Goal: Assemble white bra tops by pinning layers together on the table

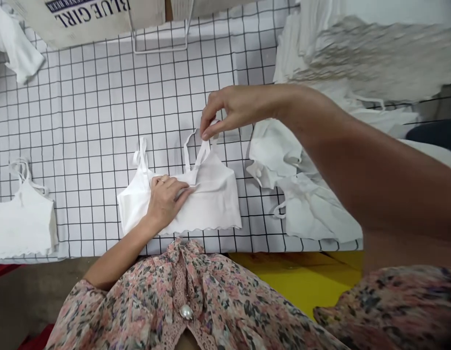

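A white bralette (pixel 218 204) with thin shoulder straps and a scalloped hem lies flat near the table's front edge. My right hand (pixel 225 109) pinches its right shoulder strap (pixel 203 151) between thumb and fingers and lifts it above the cloth. My left hand (pixel 168 198), a ring on one finger, rests on the middle of the bralette, its bent fingers and thumb gripping the fabric by the upper edge. The left strap (pixel 142 151) stands up in a loose loop, untouched.
Another white bralette (pixel 23 223) lies at the left. Crumpled white garments (pixel 313 204) are heaped on the right, partly behind my right arm. Stacked white fabric (pixel 371 58) fills the back right. A printed cardboard box (pixel 90 24) and wire stand (pixel 159 50) are on the checked tablecloth (pixel 101 97).
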Demonstrator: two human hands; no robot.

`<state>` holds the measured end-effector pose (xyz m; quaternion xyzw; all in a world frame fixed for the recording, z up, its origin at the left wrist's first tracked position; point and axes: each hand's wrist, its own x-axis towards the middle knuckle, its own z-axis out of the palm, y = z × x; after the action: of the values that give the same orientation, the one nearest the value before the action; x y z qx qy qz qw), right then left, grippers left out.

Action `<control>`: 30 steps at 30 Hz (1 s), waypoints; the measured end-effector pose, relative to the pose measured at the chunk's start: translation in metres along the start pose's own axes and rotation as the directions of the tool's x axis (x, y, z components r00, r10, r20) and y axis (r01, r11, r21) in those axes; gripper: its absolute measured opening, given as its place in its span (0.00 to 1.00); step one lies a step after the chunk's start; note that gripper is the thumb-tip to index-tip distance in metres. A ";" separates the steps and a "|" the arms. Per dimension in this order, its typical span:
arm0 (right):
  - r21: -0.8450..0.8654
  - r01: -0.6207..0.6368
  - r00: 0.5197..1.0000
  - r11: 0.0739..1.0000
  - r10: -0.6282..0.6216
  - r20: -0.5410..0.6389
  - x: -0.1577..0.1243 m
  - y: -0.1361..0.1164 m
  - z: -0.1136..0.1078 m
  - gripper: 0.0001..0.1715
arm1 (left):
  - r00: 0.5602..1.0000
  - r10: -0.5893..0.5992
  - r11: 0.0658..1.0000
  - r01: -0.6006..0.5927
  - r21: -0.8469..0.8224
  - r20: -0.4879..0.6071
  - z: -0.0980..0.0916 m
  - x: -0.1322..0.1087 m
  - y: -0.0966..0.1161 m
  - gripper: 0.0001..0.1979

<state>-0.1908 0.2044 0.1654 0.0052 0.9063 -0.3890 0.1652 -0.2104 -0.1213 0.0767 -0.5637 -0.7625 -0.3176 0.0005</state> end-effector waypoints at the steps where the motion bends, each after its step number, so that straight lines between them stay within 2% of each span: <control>1: 0.007 -0.017 1.000 1.000 0.017 -0.005 0.004 0.005 0.000 0.16 | 1.000 0.006 1.000 -0.006 0.008 -0.018 0.000 0.000 0.000 0.10; 5: -0.020 -0.028 0.999 0.999 0.027 -0.047 0.014 0.029 0.005 0.15 | 0.998 0.027 0.999 -0.024 0.039 -0.057 0.003 -0.001 -0.003 0.07; 8: -0.138 -0.006 0.970 0.990 -0.028 -0.242 0.004 0.030 0.030 0.11 | 0.997 0.026 0.998 -0.021 0.066 -0.069 0.005 0.002 -0.004 0.08; 9: -0.179 -0.022 0.939 0.984 -0.041 -0.341 -0.004 0.022 0.045 0.11 | 0.997 0.021 0.997 -0.015 0.073 -0.080 0.004 0.003 -0.002 0.10; 11: -0.229 -0.089 0.847 0.969 -0.047 -0.529 -0.029 -0.002 0.083 0.18 | 0.993 0.011 0.997 -0.001 0.078 -0.121 -0.005 0.005 0.004 0.13; 13: -0.259 -0.176 0.753 0.950 -0.039 -0.657 -0.061 -0.028 0.129 0.22 | 0.986 0.016 0.998 -0.006 0.062 -0.164 -0.021 0.000 0.012 0.13; 15: -0.252 -0.329 0.668 0.910 0.036 -0.743 -0.096 -0.044 0.173 0.20 | 0.986 0.034 0.999 -0.029 0.030 -0.166 -0.040 -0.014 0.019 0.12; 17: -0.189 -0.486 0.592 0.853 0.162 -0.789 -0.126 -0.045 0.208 0.20 | 0.993 0.037 0.999 -0.037 0.007 -0.111 -0.055 -0.036 0.020 0.16; 19: -0.109 -0.556 0.553 0.824 0.268 -0.789 -0.148 -0.038 0.231 0.19 | 1.000 0.022 0.999 -0.021 0.044 -0.012 -0.062 -0.061 0.015 0.24; 22: -0.036 -0.593 0.534 0.804 0.360 -0.765 -0.162 -0.032 0.242 0.21 | 0.993 -0.011 0.986 -0.009 0.168 0.121 -0.060 -0.090 0.002 0.37; 24: -0.044 -0.616 0.527 0.787 0.370 -0.765 -0.158 -0.041 0.239 0.24 | 0.989 -0.037 0.978 0.006 0.210 0.145 -0.054 -0.098 -0.001 0.41; 25: -0.065 -0.603 0.546 0.795 0.352 -0.760 -0.154 -0.048 0.237 0.26 | 0.989 -0.053 0.976 0.021 0.218 0.141 -0.049 -0.099 0.001 0.41; 26: -0.095 -0.571 0.584 0.815 0.323 -0.745 -0.147 -0.057 0.236 0.30 | 0.989 -0.067 0.974 0.035 0.225 0.135 -0.044 -0.098 0.004 0.41; 29: -0.176 -0.411 0.751 0.894 0.223 -0.622 -0.122 -0.078 0.243 0.42 | 0.981 -0.137 0.963 0.099 0.252 0.136 -0.029 -0.090 0.014 0.39; 30: -0.189 -0.379 0.784 0.906 0.206 -0.585 -0.115 -0.080 0.248 0.45 | 0.973 -0.191 0.953 0.152 0.261 0.131 -0.025 -0.088 0.015 0.40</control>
<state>-0.0197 -0.0132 0.0973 0.2345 0.9503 -0.1996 -0.0454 -0.1746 -0.2072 0.0723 -0.5135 -0.8402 -0.1737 -0.0155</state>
